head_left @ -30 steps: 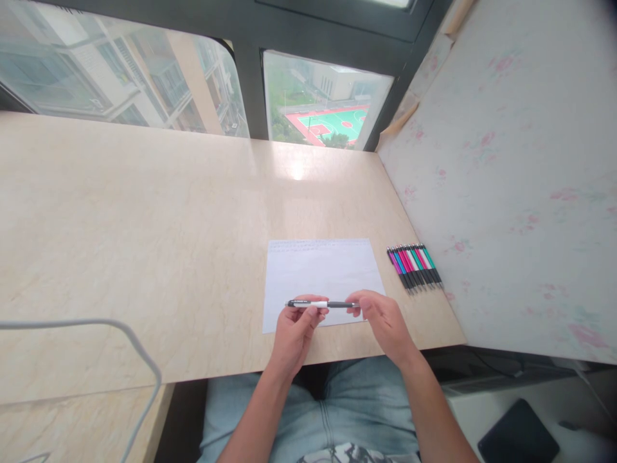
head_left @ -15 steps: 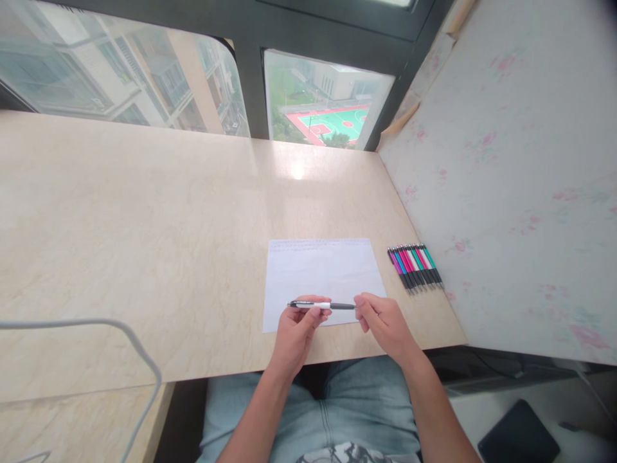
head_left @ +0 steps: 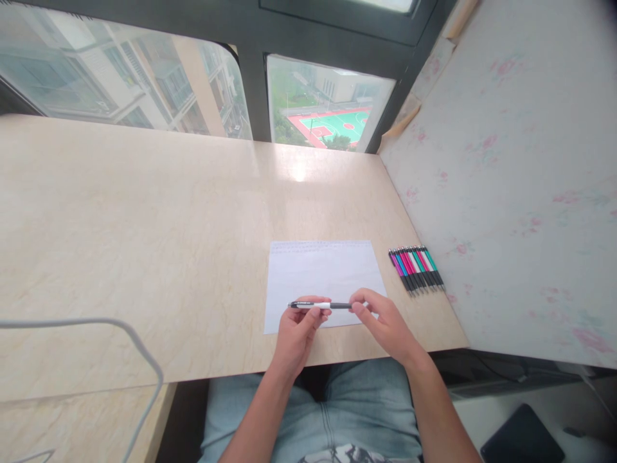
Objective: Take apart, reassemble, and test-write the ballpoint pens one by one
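A white pen with a black grip (head_left: 319, 305) lies level across my two hands, above the near part of a sheet of paper (head_left: 322, 273). My left hand (head_left: 299, 328) is closed around its white barrel, thumb on top. At the other end, the thumb and fingers of my right hand (head_left: 380, 318) pinch the tip, which they hide. Small handwriting runs along the paper's far edge. Right of the sheet, several pens (head_left: 415, 270) with purple, blue, pink, white and green barrels lie side by side in a row.
The pale desk (head_left: 144, 225) reaches back to a dark-framed window (head_left: 332, 103). A flower-patterned wall (head_left: 520, 180) bounds the desk on the right. At the left front, a grey cable (head_left: 135, 344) curves across the desk edge.
My right hand's fingers have shifted slightly left along the pen and changed their pinch at the tip. The left hand keeps the pen in the same place.
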Demonstrator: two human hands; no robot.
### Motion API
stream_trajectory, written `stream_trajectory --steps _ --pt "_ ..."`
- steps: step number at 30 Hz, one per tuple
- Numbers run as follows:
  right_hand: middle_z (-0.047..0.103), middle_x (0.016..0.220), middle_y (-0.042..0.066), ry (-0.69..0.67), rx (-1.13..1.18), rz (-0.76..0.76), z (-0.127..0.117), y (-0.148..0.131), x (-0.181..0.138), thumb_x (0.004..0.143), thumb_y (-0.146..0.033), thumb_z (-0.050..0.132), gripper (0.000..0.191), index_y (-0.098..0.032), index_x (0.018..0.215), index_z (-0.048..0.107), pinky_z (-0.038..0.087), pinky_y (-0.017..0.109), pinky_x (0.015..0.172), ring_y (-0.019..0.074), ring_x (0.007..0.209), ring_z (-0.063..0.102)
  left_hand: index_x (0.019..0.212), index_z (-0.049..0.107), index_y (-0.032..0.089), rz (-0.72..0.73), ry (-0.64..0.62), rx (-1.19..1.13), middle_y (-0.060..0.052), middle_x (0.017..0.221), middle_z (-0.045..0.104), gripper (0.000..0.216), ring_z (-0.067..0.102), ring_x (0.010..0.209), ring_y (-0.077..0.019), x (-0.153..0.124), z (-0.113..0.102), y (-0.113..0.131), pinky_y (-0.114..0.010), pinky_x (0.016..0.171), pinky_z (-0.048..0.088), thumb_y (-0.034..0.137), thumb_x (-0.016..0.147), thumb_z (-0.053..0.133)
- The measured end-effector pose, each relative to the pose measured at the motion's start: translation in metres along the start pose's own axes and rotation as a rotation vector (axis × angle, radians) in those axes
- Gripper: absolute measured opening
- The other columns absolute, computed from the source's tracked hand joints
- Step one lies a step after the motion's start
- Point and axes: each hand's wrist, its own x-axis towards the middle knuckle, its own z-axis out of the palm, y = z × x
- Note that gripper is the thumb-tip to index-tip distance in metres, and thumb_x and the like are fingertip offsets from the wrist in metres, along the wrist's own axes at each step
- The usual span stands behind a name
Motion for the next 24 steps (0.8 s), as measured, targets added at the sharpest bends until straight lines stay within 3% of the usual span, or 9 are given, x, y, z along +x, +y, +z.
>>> stream_trajectory --steps 2,7,12,17,24 --pt "0.060 0.080 0.001 0.047 -0.016 -0.023 -0.0003 0.0015 0.0002 0.094 -0.038 0.051 0.024 -0.020 0.081 0.057 0.042 0.026 0.067 0.0158 0.076 0.056 0.090 0.074 0.014 -0.003 0.000 0.014 -0.008 0.096 0.073 0.018 0.065 0.075 -0.0113 -0.0005 0.0010 0.0007 -0.023 0.075 0.053 0.025 0.076 0.077" --pt "0.053 0.063 -0.001 0.009 -0.062 -0.039 -0.0011 0.0032 -0.0002 0.099 -0.038 0.040 0.042 -0.019 0.063 0.052 0.038 0.027 0.063 0.0135 0.062 0.050 0.088 0.074 0.014 -0.002 -0.008 0.052 -0.008 0.093 0.073 0.018 0.064 0.073 -0.0113 -0.0014 0.0025 0.0026 -0.023 0.072 0.052 0.027 0.076 0.077" --pt "0.061 0.080 0.001 0.027 -0.025 -0.046 -0.0029 0.0016 -0.0007 0.094 -0.035 0.051 0.021 -0.020 0.082 0.058 0.042 0.026 0.067 0.0157 0.076 0.056 0.089 0.074 0.014 0.003 -0.011 0.052 -0.008 0.094 0.073 0.018 0.064 0.074 -0.0123 -0.0013 0.0014 0.0019 -0.025 0.074 0.053 0.027 0.076 0.077" --pt "0.051 0.060 -0.002 0.037 -0.066 -0.042 0.0007 0.0046 -0.0021 0.098 -0.037 0.042 0.042 -0.020 0.061 0.050 0.037 0.026 0.061 0.0130 0.059 0.049 0.090 0.074 0.015 0.005 -0.044 0.050 -0.007 0.092 0.072 0.017 0.064 0.074 -0.0107 -0.0013 0.0001 0.0005 -0.023 0.074 0.052 0.026 0.077 0.076" --pt "0.058 0.075 0.001 0.052 -0.044 -0.058 0.0018 -0.0010 -0.0027 0.095 -0.035 0.049 0.024 -0.020 0.077 0.056 0.039 0.027 0.065 0.0158 0.071 0.054 0.089 0.073 0.015 0.004 -0.023 0.030 -0.007 0.095 0.072 0.017 0.064 0.075 -0.0113 -0.0011 0.0000 0.0000 -0.024 0.075 0.052 0.026 0.077 0.076"
